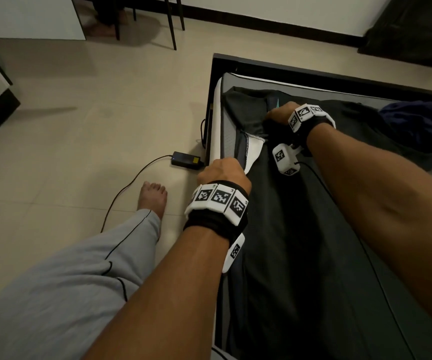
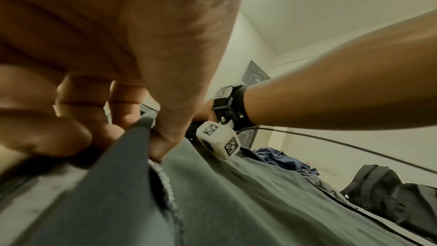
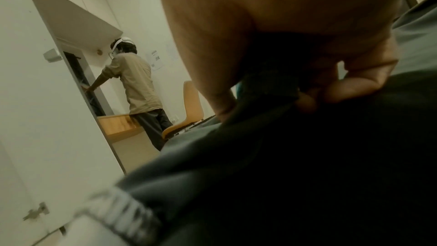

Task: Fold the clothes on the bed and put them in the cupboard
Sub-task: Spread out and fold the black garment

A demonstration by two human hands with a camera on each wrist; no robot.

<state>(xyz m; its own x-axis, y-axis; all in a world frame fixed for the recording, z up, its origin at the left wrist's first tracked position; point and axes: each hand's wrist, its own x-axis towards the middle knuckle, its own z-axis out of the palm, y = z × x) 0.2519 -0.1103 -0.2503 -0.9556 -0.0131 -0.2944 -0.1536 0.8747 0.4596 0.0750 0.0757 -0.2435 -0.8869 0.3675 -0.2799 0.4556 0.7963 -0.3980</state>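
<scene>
Trousers (image 1: 287,229) of dark fabric lie lengthwise on the bed (image 1: 225,71), their top end toward the bed's far corner and a white pocket lining (image 1: 255,149) turned out near that end. The left hand (image 1: 222,172) sits at the bed's floor-side edge, fingers curled; the left wrist view shows its thumb and fingers (image 2: 78,134) pinching a raised ridge of the cloth (image 2: 132,156). The right hand (image 1: 279,113) is farther up the bed, near the far corner, knuckles up. In the right wrist view its fingers (image 3: 359,85) are bent around a bunch of the dark fabric (image 3: 272,74), so both hands are clamped on the garment.

A crumpled blue garment (image 1: 417,120) lies on the bed beyond the right forearm, apart from the trousers. A dark backpack (image 2: 383,190) rests farther along the bed in the left wrist view.

On the floor just beside the bed lies a black power adapter (image 1: 186,159), its cable (image 1: 131,183) curving across the tiles toward a bare foot (image 1: 152,196) and a grey trouser leg (image 1: 79,268). Well away from the bed, in the right wrist view, a second person (image 3: 134,85) stands with their back turned beside an orange chair (image 3: 191,109). A white door (image 3: 47,119) is nearer the camera.
</scene>
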